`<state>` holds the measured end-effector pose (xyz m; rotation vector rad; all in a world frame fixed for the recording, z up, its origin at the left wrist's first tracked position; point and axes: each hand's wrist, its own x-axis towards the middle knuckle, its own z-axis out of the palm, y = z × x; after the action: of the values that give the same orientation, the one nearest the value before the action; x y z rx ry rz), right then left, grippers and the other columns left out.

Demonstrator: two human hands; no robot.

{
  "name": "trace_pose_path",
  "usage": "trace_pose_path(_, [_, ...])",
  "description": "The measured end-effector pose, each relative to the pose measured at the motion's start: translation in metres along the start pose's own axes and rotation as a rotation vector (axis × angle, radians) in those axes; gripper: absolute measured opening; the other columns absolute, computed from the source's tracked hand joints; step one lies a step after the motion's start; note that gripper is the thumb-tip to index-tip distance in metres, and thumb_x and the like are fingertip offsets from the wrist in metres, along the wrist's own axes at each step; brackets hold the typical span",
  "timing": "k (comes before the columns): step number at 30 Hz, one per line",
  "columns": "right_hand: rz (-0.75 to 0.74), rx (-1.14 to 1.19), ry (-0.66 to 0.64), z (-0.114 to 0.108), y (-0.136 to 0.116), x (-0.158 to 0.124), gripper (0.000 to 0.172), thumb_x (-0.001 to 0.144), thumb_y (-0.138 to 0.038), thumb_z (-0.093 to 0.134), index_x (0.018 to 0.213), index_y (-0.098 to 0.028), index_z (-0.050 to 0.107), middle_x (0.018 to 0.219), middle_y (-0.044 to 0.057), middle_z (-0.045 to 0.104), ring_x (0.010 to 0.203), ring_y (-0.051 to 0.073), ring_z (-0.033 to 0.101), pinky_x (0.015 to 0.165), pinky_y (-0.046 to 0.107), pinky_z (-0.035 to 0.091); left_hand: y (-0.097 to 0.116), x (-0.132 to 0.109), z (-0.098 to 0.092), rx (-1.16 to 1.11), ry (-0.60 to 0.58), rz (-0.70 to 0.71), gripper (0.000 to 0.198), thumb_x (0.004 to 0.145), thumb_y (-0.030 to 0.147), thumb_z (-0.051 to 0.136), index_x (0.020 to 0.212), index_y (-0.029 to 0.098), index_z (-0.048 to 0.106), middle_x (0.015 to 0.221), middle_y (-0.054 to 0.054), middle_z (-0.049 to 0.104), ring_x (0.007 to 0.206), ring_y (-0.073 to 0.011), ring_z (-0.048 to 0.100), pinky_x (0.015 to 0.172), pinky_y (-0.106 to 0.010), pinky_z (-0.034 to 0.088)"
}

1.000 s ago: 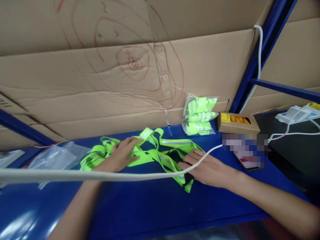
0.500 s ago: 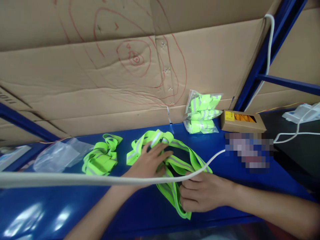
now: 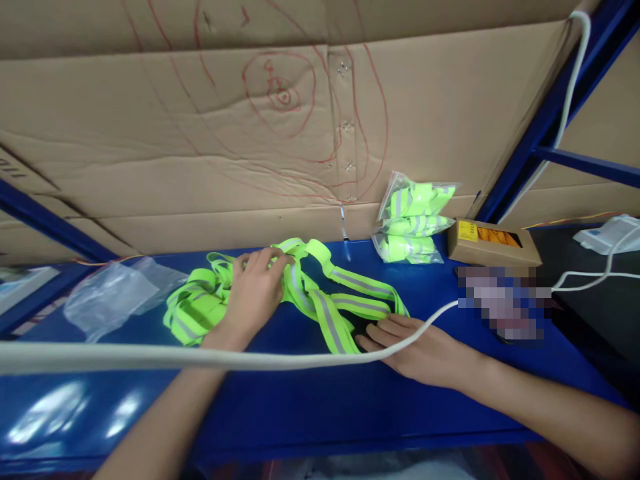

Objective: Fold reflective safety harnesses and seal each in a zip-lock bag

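Observation:
Neon-yellow straps with a grey stripe (image 3: 330, 313) lie in loose loops at the middle of the blue table. My left hand (image 3: 257, 283) rests over their left end, fingers bent and closed round part of the straps. A second crumpled neon bundle (image 3: 195, 310) lies just left of that hand, touching or nearly touching it. At the right end of the loops, my right hand (image 3: 405, 343) has its fingers spread, the fingertips at the strap edge. A white cable (image 3: 300, 361) crosses in front of both arms and hides a little of the straps.
Bagged neon straps (image 3: 413, 223) stand against the cardboard wall (image 3: 200, 133). Beside them is a small carton (image 3: 495, 243) with orange contents. A blurred-out object (image 3: 503, 303) lies near the carton. Clear plastic bags (image 3: 120, 293) lie at the left. Blue frame bars rise at both sides.
My left hand has moved left, drawing straps towards the left bundle. My right hand has loosened from its fist and the strap loop that hung near the front edge has been pulled up.

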<state>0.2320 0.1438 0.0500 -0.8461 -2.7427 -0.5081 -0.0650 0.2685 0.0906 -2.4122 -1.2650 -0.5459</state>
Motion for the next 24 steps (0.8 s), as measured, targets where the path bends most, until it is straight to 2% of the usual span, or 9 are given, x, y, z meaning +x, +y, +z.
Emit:
trace_pose_path(2, [0.003,0.03,-0.058,0.001,0.001,0.0,0.032,0.1,-0.015,0.049,0.131,-0.013,0.06,0.112,0.011,0.071,0.094,0.023,0.066,0.084,0.037,0.052,0.009,-0.002,-0.004,-0.206,-0.012,0.135,0.044,0.088,0.002,0.039,0.116,0.019,0.068,0.128,-0.013,0.066,0.122,-0.0306,0.059,0.104,-0.052,0.046])
trace_pose_path(5, [0.053,0.128,-0.098,-0.002,0.002,0.001,0.033,0.098,-0.018,0.054,0.13,-0.016,0.062,0.116,0.011,0.07,0.099,0.024,0.066,0.088,0.039,0.054,0.038,-0.013,-0.01,-0.488,-0.216,0.405,0.055,0.083,0.002,0.044,0.131,0.022,0.059,0.141,-0.009,0.06,0.134,-0.0232,0.053,0.117,-0.044,0.039])
trace_pose_path(7, [0.079,0.185,-0.105,-0.004,0.002,0.001,0.038,0.094,-0.012,0.056,0.132,-0.017,0.06,0.121,0.011,0.068,0.106,0.025,0.065,0.093,0.039,0.054,0.058,-0.021,-0.014,-0.526,-0.363,0.518,0.06,0.079,0.007,0.052,0.137,0.023,0.054,0.14,-0.009,0.06,0.134,-0.0258,0.052,0.125,-0.051,0.025])
trace_pose_path(9, [0.106,0.215,-0.099,-0.004,0.001,0.002,0.049,0.092,-0.006,0.055,0.139,-0.019,0.056,0.128,0.011,0.066,0.113,0.026,0.064,0.098,0.04,0.054,0.069,-0.027,-0.018,-0.484,-0.425,0.53,0.057,0.076,0.012,0.058,0.132,0.023,0.056,0.13,-0.009,0.064,0.129,-0.0293,0.055,0.126,-0.059,0.014])
trace_pose_path(12, [0.172,0.239,-0.092,-0.001,0.001,0.003,0.05,0.095,-0.008,0.053,0.144,-0.015,0.051,0.132,0.014,0.065,0.117,0.027,0.064,0.1,0.043,0.054,0.065,-0.03,-0.021,-0.374,-0.396,0.491,0.044,0.08,0.014,0.06,0.122,0.024,0.061,0.123,-0.009,0.066,0.124,-0.0309,0.056,0.122,-0.062,0.018])
trace_pose_path(16, [0.322,0.214,-0.066,0.006,0.01,-0.003,0.048,0.099,-0.024,0.058,0.145,-0.011,0.05,0.138,0.018,0.061,0.119,0.03,0.064,0.099,0.046,0.055,0.048,-0.029,-0.026,-0.254,-0.329,0.507,0.036,0.08,0.011,0.062,0.112,0.025,0.063,0.136,-0.008,0.062,0.132,-0.0339,0.05,0.118,-0.064,0.021])
trace_pose_path(20, [0.396,0.083,-0.079,0.003,0.027,-0.01,0.053,0.095,-0.028,0.066,0.144,-0.014,0.053,0.129,0.017,0.066,0.113,0.032,0.064,0.093,0.048,0.053,0.042,-0.028,-0.031,-0.136,-0.159,0.473,0.018,0.087,0.008,0.055,0.09,0.023,0.065,0.125,-0.007,0.068,0.125,-0.0324,0.057,0.115,-0.064,0.026])
trace_pose_path(22, [0.395,-0.005,-0.058,-0.002,0.034,-0.009,0.04,0.095,-0.027,0.066,0.133,-0.015,0.062,0.114,0.014,0.07,0.112,0.032,0.062,0.099,0.052,0.047,0.04,-0.026,-0.033,-0.047,-0.087,0.47,0.02,0.091,0.009,0.052,0.089,0.023,0.066,0.126,-0.007,0.069,0.121,-0.0305,0.059,0.111,-0.057,0.034])
trace_pose_path(24, [0.396,-0.097,0.011,-0.01,0.039,-0.006,0.017,0.097,-0.02,0.062,0.11,-0.017,0.071,0.099,0.011,0.071,0.109,0.03,0.06,0.106,0.053,0.038,0.037,-0.023,-0.036,0.013,-0.022,0.476,0.018,0.093,0.012,0.052,0.089,0.023,0.067,0.127,-0.007,0.069,0.114,-0.0296,0.062,0.103,-0.052,0.04])
